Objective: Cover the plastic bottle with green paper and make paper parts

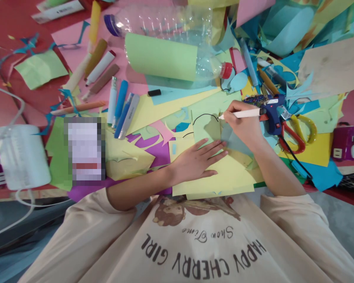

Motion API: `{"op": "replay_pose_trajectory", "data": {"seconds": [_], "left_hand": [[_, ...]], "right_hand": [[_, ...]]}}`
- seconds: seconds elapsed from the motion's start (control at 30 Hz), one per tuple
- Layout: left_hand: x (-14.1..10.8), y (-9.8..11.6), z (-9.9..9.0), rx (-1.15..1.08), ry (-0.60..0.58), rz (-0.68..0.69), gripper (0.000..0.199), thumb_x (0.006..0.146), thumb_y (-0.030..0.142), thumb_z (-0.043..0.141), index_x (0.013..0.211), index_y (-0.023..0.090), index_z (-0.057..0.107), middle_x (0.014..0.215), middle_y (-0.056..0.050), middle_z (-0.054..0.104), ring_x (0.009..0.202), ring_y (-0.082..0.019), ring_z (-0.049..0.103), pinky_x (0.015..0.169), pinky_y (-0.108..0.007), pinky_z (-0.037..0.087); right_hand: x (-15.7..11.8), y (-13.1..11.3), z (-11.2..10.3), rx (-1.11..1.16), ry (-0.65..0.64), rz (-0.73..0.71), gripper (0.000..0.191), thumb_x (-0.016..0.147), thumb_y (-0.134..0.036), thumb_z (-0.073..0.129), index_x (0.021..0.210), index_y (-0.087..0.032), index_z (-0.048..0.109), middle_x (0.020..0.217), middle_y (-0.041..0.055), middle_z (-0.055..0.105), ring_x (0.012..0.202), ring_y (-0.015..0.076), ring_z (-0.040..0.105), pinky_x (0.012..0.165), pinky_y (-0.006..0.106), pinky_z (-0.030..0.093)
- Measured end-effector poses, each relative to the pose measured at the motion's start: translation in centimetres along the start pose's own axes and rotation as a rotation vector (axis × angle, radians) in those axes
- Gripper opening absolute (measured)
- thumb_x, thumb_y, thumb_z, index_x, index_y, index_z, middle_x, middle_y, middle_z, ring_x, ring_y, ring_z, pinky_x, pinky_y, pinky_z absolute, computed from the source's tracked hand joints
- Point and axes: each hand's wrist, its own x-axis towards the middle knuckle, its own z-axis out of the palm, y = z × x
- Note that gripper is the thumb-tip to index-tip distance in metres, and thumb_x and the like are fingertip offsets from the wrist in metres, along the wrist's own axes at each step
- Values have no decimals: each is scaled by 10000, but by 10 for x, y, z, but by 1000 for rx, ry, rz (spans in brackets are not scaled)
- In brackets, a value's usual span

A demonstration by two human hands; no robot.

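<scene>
My right hand (pixel 237 120) grips a white marker (pixel 247 113), its tip at the right end of a curved black line on a light green paper piece (pixel 206 126). My left hand (pixel 199 161) lies flat with fingers spread across the lower part of that green piece and the pale yellow paper (pixel 221 181) under it. A second short black line shows left of the green piece. Above the hands a black marker cap (pixel 154 92) rests on the paper. Just right of my right hand is a blue glue gun (pixel 274 114).
Two clear plastic bottles lie at the back, the nearer one wrapped in green paper (pixel 162 57). Several markers (pixel 122 108) are left of centre. Yellow-and-red scissors (pixel 301 133) sit at right. On the left are a blurred-out phone (pixel 85 149) and a white corded box (pixel 22 157). Paper scraps surround everything.
</scene>
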Motion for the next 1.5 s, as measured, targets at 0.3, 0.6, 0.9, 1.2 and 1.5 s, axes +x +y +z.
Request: {"op": "replay_pose_trajectory", "data": {"seconds": [0.3,0.6,0.9,1.2,1.5], "left_hand": [[1,0,1,3,-21,-5,620,986,515,234,1530,218,199,1613,-32,202,1499,-181,220,1223,-405,198],[1,0,1,18,-4,-3,627,981,521,255,1529,222,201,1611,-33,211,1496,-184,231,1217,-408,211],[0,0,1,1,8,-2,613,988,509,232,1529,221,208,1610,-34,208,1499,-182,221,1220,-400,190],[4,-4,-12,-282,-77,-44,651,978,521,285,1520,163,238,1607,-81,204,1503,-198,208,1241,-424,157],[-15,-64,-63,-417,509,-545,328,962,390,441,1165,207,622,1277,-35,657,1213,-204,583,1030,-371,466]], "right_hand": [[1,9,3,-35,-53,-13,206,732,-149,532,557,-192,432,478,-63,390,499,79,324,514,259,262],[1,5,-1,-9,-88,52,232,703,-129,533,532,-195,391,481,-73,320,520,77,261,521,273,238],[0,4,-3,-24,-91,91,264,685,-124,540,515,-207,355,479,-58,296,507,86,264,501,292,220],[-4,-2,-11,154,22,38,232,744,-144,505,536,-210,429,501,-31,463,505,100,404,512,278,323],[-5,2,-7,358,-31,67,87,838,-284,605,773,-229,587,558,-44,511,479,91,422,465,269,333]]}}
